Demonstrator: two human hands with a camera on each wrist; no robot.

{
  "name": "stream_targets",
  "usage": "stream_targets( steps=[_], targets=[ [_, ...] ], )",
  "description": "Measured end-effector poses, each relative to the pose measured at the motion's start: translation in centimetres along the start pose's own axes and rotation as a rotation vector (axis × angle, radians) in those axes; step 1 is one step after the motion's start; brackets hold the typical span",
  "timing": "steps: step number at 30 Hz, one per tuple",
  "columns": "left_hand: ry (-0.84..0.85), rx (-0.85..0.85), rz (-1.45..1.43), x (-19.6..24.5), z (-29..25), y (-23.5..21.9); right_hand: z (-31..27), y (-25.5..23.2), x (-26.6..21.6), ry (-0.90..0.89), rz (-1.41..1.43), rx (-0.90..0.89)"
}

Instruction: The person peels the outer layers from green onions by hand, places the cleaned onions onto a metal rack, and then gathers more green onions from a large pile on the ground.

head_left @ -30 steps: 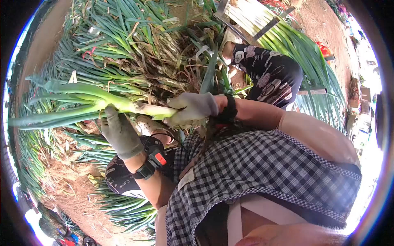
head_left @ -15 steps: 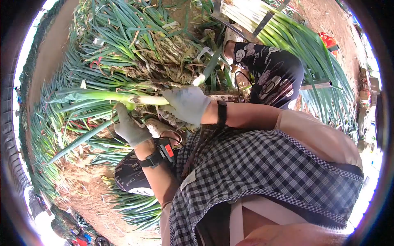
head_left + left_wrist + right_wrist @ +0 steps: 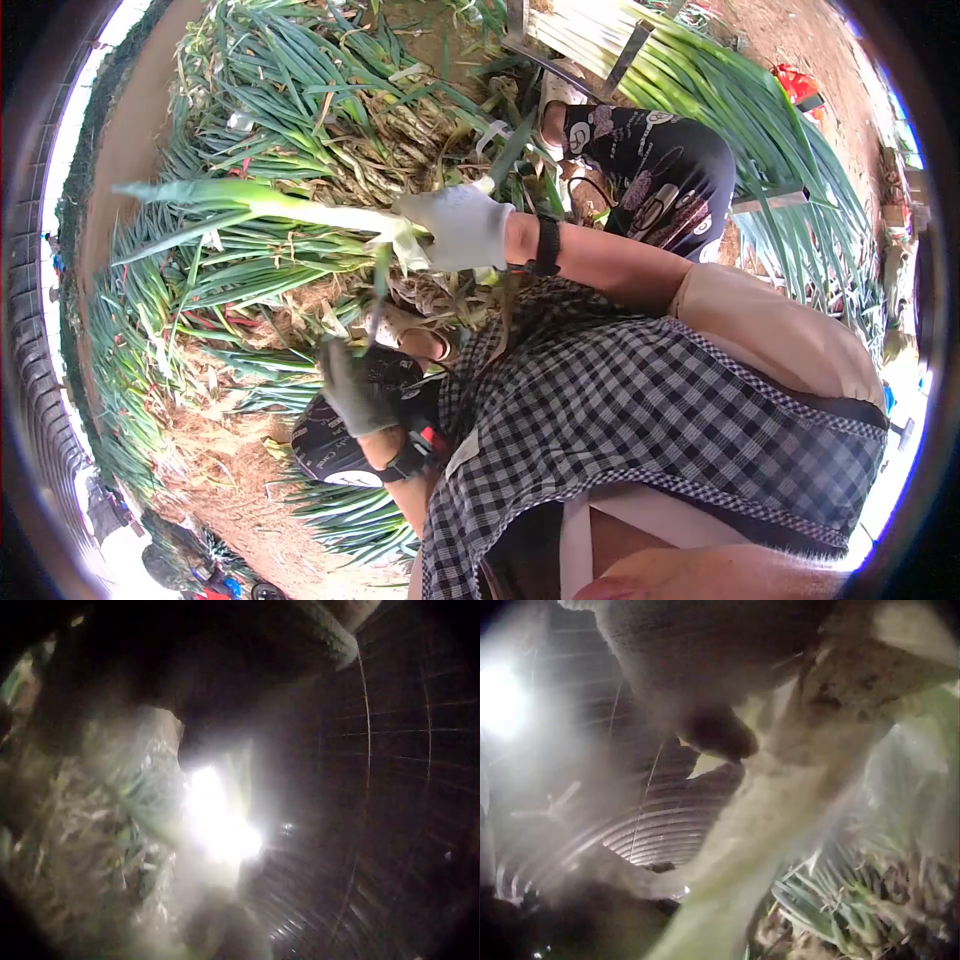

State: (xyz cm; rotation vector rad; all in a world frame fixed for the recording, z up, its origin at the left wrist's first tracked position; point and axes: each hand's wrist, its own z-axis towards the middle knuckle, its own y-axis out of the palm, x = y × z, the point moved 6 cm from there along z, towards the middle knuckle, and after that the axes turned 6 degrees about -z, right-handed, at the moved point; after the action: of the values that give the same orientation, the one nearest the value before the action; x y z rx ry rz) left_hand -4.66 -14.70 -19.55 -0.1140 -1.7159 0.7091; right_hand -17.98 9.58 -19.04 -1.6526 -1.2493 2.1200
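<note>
A green onion lies roughly level in the head view, green leaves to the left and pale stalk to the right. My gloved right hand grips its pale end. A torn pale layer hangs at the grip, and a narrow green leaf strip runs down from it to my gloved left hand, which is blurred and seems to pinch the strip. In the right wrist view, the pale stalk slants below the dark glove. Glare and blur hide most of the left wrist view.
Heaped green onions with dry leaves cover the ground ahead and to the left. At the upper right, trimmed onions lie in a metal frame. My knees and shoes are close below the hands. A red item lies at the far right.
My left hand has moved from beside the stalk down and right, toward my knee. The torn layer now hangs from the stalk. My right hand keeps its grip.
</note>
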Motion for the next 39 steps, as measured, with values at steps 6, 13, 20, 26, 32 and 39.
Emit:
stream_targets(
  steps=[6,13,20,26,32,39],
  targets=[
    [0.022,0.034,-0.942,9.0,5.3,-1.7,-1.7,2.0,-3.8,-0.345,-0.254,0.200],
    [0.076,-0.111,-1.149,9.0,9.5,-0.1,-0.6,-0.4,-4.7,-0.426,-0.003,0.187],
    [0.132,-0.012,-1.133,10.7,7.3,1.4,2.0,0.1,-9.5,-0.369,-0.195,0.268],
    [0.212,-0.031,-1.119,10.2,6.8,1.1,2.7,1.2,-9.1,-0.354,-0.162,0.269],
    [0.296,-0.084,-1.194,10.5,6.8,0.9,4.7,2.5,-5.0,-0.049,0.250,0.137],
    [0.253,0.105,-1.282,9.9,7.0,-1.7,3.5,5.2,2.4,0.053,1.620,-0.164]
  ],
)
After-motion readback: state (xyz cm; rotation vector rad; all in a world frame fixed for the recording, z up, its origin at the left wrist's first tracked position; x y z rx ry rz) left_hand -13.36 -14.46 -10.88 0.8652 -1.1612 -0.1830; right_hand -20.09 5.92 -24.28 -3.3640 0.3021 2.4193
